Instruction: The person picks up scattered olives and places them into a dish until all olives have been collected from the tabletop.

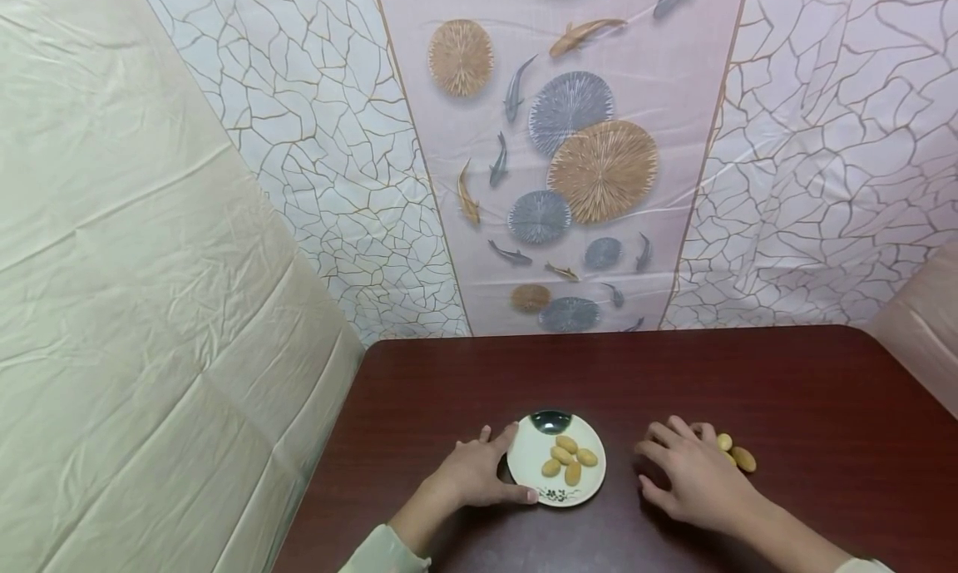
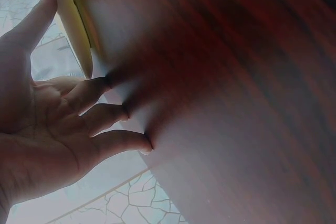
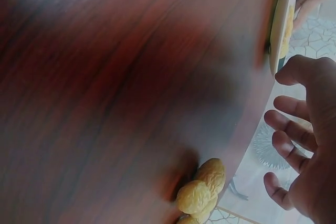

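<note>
A round cream plate (image 1: 527, 465) with a dark green patch and a small floral print lies on the table, bearing several small yellow-brown ovals (image 1: 566, 445) that look like baby potatoes. My left hand (image 1: 476, 471) rests at its left side, with thumb and index finger spread along the rim; in the left wrist view the other fingertips (image 2: 147, 142) touch the tabletop. To the right of the plate, my right hand (image 1: 699, 477) hovers with loosely bent fingers, nothing between them. Beyond it sits a small pile of similar potatoes (image 1: 743, 459), partly hidden by the hand; their wrinkled skins (image 3: 210, 174) show in the right wrist view.
The dark red-brown wooden table (image 1: 449, 373) has rounded far corners. Behind it hangs a patterned cloth (image 1: 569, 249) with fish and round motifs. A creased cream cloth (image 1: 187, 307) closes off the left side.
</note>
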The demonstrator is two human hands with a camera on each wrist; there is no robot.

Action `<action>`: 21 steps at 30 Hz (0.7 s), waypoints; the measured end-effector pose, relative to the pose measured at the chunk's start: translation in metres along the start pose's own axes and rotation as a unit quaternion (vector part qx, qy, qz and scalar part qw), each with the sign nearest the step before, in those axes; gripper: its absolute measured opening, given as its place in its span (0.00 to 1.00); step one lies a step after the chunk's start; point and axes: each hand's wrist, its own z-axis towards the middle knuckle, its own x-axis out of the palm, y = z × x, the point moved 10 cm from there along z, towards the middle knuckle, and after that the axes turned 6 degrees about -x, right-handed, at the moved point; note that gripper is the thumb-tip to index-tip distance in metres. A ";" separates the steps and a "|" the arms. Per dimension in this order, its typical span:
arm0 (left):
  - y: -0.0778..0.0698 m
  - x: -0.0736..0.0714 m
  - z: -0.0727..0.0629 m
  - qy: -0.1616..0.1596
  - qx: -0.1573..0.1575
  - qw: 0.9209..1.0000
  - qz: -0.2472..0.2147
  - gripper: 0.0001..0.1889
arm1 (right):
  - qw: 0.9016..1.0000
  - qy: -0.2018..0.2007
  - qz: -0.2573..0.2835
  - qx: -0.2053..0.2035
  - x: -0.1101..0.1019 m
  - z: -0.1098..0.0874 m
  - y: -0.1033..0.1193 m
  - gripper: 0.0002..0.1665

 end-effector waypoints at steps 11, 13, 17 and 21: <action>0.001 0.003 0.000 0.008 -0.004 1.000 -0.003 0.61 | 1.000 0.001 -0.002 0.004 0.002 -0.008 -0.006 0.19; 0.001 0.003 0.000 0.007 -0.004 1.000 -0.002 0.61 | 1.000 0.001 -0.002 0.004 0.002 -0.009 -0.008 0.19; 0.001 0.002 0.000 0.005 -0.001 1.000 -0.002 0.61 | 1.000 0.009 0.003 0.010 0.003 -0.011 -0.012 0.19; 0.001 0.001 0.000 0.004 -0.001 1.000 -0.002 0.61 | 1.000 0.019 -0.002 0.015 0.004 -0.015 -0.017 0.19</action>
